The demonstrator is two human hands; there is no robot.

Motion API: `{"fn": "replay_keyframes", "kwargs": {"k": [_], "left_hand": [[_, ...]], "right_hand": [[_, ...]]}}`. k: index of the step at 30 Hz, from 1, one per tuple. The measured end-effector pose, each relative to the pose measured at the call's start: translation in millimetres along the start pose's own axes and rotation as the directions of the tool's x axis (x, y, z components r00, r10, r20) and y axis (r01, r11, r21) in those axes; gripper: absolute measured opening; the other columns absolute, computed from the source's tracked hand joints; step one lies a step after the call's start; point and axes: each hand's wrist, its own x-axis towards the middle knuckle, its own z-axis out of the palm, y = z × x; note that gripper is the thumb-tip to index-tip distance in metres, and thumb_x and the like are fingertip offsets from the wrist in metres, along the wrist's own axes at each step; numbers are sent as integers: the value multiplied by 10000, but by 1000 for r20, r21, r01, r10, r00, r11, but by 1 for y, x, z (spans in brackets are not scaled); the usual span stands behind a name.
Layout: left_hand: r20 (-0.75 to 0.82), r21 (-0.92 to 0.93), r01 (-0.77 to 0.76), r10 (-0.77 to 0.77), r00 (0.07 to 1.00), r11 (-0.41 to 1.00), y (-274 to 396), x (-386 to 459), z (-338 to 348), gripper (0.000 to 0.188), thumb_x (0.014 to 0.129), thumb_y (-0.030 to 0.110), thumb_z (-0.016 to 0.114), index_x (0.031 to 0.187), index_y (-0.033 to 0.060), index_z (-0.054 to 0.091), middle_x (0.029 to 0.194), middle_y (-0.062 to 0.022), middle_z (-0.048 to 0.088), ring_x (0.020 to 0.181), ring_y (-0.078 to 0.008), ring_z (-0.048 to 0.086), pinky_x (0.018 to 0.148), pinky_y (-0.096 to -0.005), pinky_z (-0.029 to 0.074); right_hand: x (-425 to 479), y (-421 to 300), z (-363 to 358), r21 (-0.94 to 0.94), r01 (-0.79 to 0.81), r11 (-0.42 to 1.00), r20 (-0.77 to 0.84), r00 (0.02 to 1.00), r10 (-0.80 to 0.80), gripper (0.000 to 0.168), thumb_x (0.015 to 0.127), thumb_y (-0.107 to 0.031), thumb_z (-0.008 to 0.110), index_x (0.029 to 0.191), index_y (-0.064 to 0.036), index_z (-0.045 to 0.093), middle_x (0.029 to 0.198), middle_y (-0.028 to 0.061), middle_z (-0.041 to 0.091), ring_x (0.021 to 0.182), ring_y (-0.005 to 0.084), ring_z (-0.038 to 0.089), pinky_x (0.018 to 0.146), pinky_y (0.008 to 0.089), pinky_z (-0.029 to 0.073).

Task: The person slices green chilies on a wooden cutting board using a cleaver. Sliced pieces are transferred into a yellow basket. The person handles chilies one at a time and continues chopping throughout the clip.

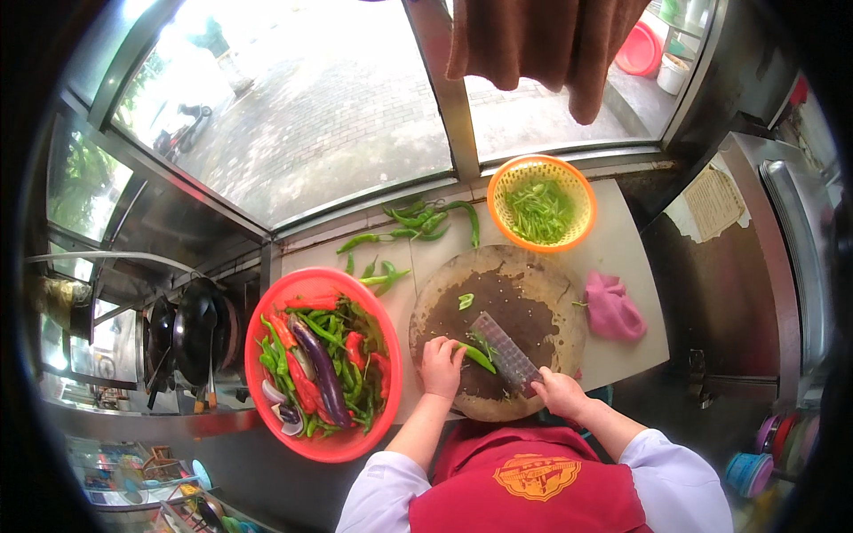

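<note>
On the round wooden chopping block, my left hand pinches the upper end of a green chili pepper. My right hand grips the handle end of a cleaver, whose broad blade lies over the block just right of the pepper. Thin green scraps cling to the blade. A cut piece of green pepper rests farther back on the block's dark, wet-looking middle.
At left stands a red plastic basket holding peppers and an eggplant. Loose green chilies lie along the window side. An orange-rimmed colander of sliced green pepper sits behind the block. A pink cloth lies at right.
</note>
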Motion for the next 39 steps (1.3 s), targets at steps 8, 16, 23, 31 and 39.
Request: {"fn": "replay_keyframes", "kwargs": {"k": [8, 16, 23, 31, 39], "left_hand": [[-44, -151, 50, -57, 997, 987, -6, -6, 12, 137, 696, 106, 702, 782, 43, 615, 899, -78, 563, 857, -252, 527, 747, -347, 449], [-66, -180, 33, -46, 997, 983, -10, -9, 15, 140, 676, 79, 714, 766, 45, 614, 888, -67, 564, 846, -243, 523, 727, -330, 451], [-89, -183, 30, -47, 995, 983, -13, -8, 16, 128, 674, 79, 711, 751, 52, 612, 882, -64, 565, 856, -254, 519, 755, -338, 440], [-125, -178, 15, -38, 991, 984, -9, -2, 20, 122, 660, 65, 705, 735, 49, 610, 863, -75, 575, 866, -266, 521, 763, -351, 440], [-142, -190, -32, 5, 990, 981, -11, -1, 23, 113, 662, 46, 688, 732, 37, 600, 882, -90, 585, 864, -274, 524, 765, -357, 442]], "right_hand": [[13, 10, -4, 135, -1, 991, 77, 997, -9, 251, 882, -233, 507, 949, 1, 449, 524, 118, 540, 405, 218, 535, 422, 352, 426], [38, -3, 0, 211, -123, 970, 225, 972, 74, 301, 871, -281, 503, 978, 0, 495, 774, 223, 610, 720, 376, 599, 648, 431, 465], [52, -18, 4, 124, -87, 989, 81, 994, 77, 318, 862, -290, 519, 945, 15, 486, 725, 242, 594, 694, 408, 583, 624, 468, 452], [20, -56, -18, -369, 93, 925, 164, 986, -34, 150, 839, -127, 447, 912, 2, 424, 622, 173, 602, 588, 347, 614, 521, 439, 486], [35, -47, 1, -334, 123, 935, 90, 991, -98, 194, 882, -193, 427, 891, -5, 383, 604, 178, 588, 566, 369, 596, 481, 468, 465]]}}
